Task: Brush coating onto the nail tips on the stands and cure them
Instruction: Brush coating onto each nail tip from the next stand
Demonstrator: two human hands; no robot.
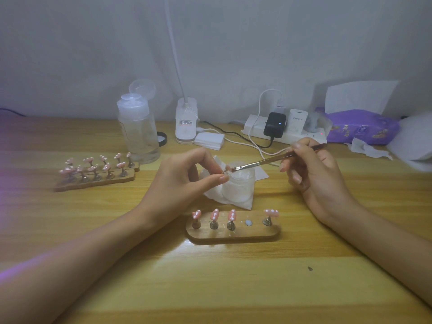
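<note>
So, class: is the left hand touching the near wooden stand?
Apart. The head view shows bare tabletop between the left hand and the near wooden stand.

The left forearm (93, 249) and right forearm (385, 242) are both bare from the wrist to the frame edge, slim and smooth. The left hand (182, 181) and right hand (313, 174) are bare as well. The right hand's fingernails (297, 179) are long, rounded and pale with a slight sheen. The left thumbnail (225, 178) looks much the same.

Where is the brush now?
Head view, right of centre: the right hand holds the brush, bristles above the jar, beside the nail tip the left hand pinches.
</note>
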